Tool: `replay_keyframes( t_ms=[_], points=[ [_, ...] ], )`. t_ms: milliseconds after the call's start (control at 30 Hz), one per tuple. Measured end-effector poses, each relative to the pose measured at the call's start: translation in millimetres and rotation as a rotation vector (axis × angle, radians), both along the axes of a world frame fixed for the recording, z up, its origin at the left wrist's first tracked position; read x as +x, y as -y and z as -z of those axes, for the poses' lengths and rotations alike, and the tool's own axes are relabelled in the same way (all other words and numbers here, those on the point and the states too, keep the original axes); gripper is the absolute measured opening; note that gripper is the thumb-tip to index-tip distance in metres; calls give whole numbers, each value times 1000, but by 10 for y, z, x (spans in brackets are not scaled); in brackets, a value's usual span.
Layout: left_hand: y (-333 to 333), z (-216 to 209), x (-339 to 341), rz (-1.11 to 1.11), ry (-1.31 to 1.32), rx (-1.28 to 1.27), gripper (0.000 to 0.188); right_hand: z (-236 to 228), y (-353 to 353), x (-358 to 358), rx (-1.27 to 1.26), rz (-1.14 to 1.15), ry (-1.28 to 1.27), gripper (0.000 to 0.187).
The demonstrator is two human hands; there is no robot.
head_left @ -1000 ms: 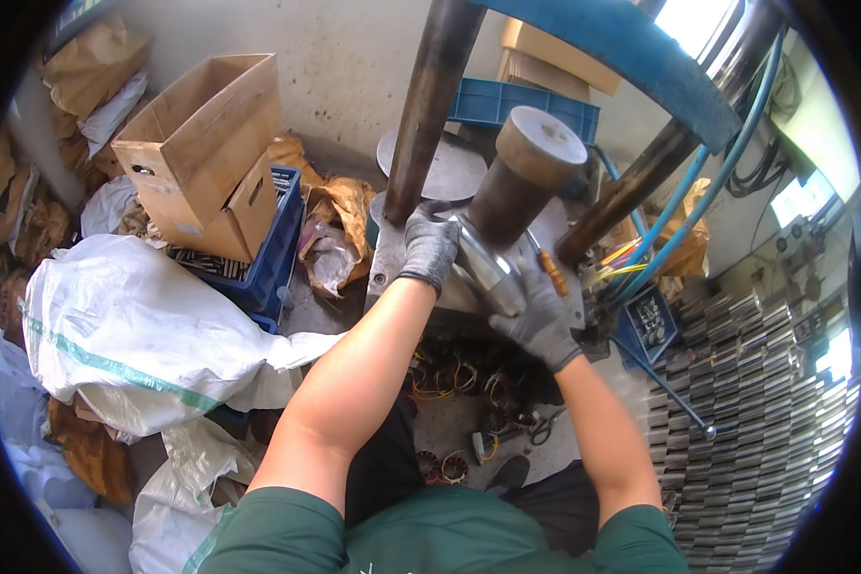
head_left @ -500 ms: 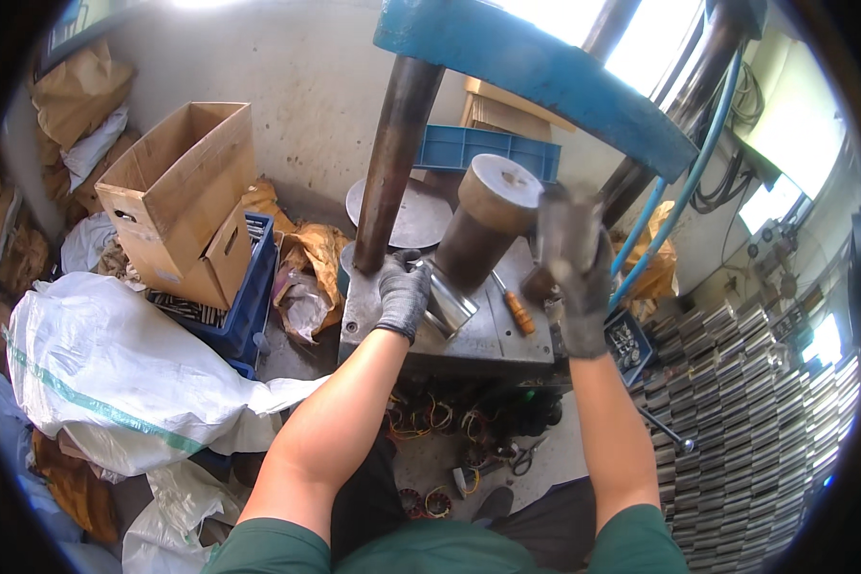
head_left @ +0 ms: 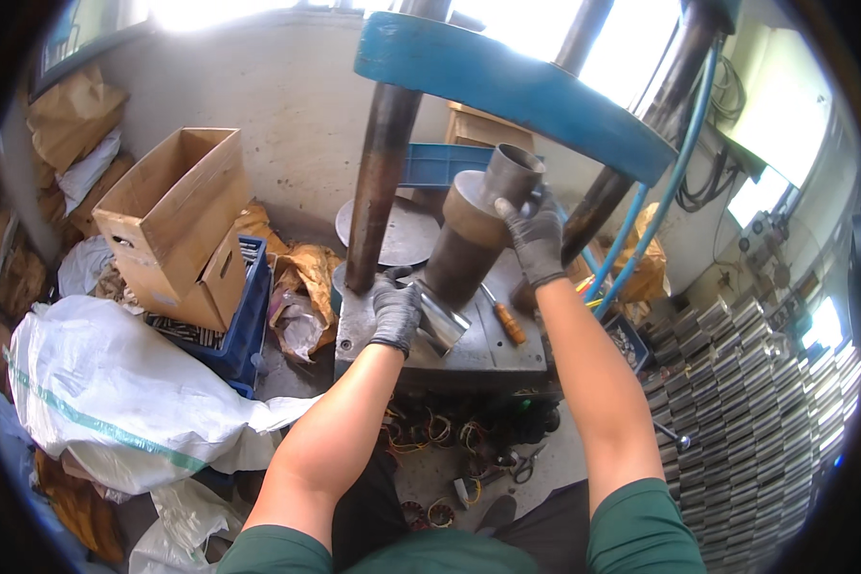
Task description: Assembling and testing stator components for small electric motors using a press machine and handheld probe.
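Note:
My left hand (head_left: pixel 395 312), in a grey knit glove, is closed round a shiny metal sleeve (head_left: pixel 442 327) lying tilted over the press table (head_left: pixel 488 359). My right hand (head_left: pixel 534 234), gloved too, grips a dark hollow metal collar (head_left: pixel 515 170) from its right side. The collar is on top of a thick, stepped steel cylinder (head_left: pixel 461 253) standing on the table. Whether it is seated flat I cannot tell, as my fingers cover its lower right part. Right of the cylinder lies a tool with an orange handle (head_left: pixel 509 323) and a thin metal shaft.
A blue press crossbeam (head_left: pixel 517 81) spans overhead between dark posts (head_left: pixel 378 191). Blue hoses (head_left: pixel 674 206) hang at right, above stacked metal tubes (head_left: pixel 746 411). On the left are a cardboard box (head_left: pixel 167 210), a blue crate (head_left: pixel 244 349) and a white sack (head_left: pixel 124 383).
My right hand has carried the collar up and left onto the top of the stepped cylinder. My left hand keeps hold of the shiny sleeve. The view has shifted slightly.

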State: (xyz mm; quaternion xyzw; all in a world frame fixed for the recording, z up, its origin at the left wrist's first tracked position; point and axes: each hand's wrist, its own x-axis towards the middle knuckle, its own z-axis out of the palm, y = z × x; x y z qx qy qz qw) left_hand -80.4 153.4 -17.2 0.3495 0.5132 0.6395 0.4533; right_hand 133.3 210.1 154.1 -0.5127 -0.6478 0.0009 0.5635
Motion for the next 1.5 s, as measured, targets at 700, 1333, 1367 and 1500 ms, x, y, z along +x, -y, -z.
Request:
replay_keyframes(
  t_ms=[700, 1333, 1367, 1500],
  points=[
    [2188, -401, 1408, 979, -853, 1248, 55, 1662, 3447, 1531, -1303, -450, -687, 17],
    [2112, -439, 1166, 1274, -1218, 723, 50, 2451, 6203, 4373, -393, 956, -1436, 18],
    [2107, -398, 1178, 1289, -1243, 716, 51, 2601, 6254, 4403, -366, 1059, -1482, 19],
    [2085, -217, 1183, 1381, -1327, 693, 50, 3078, 6254, 4459, -189, 1325, -1483, 19]
  ],
)
